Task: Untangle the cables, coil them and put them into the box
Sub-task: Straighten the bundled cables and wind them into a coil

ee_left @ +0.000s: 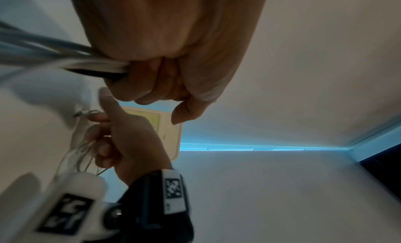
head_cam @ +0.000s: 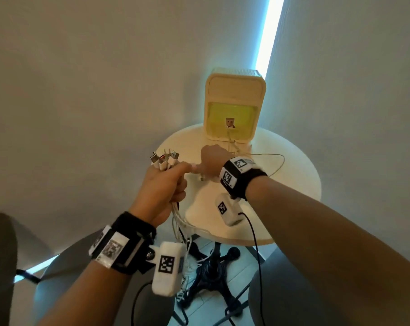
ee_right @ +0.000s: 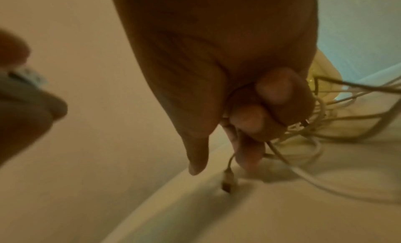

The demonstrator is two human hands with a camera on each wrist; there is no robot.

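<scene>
Loose cables (head_cam: 258, 158) block the table (head_cam: 293, 184) before the box (head_cam: 234, 102).

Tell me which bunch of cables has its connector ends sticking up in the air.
The white cable bundle gripped in the left hand: its plugs fan upward above the fist. The thin cables under the right hand lie on the round white table.

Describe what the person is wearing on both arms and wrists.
Both forearms are bare, with no sleeves. The left wrist carries a black strap with white tags printed with square black-and-white codes, and a white rounded camera pod bearing another code. The right wrist has a matching black band with coded tags and a white pod from which a thin black cable trails down.
</scene>
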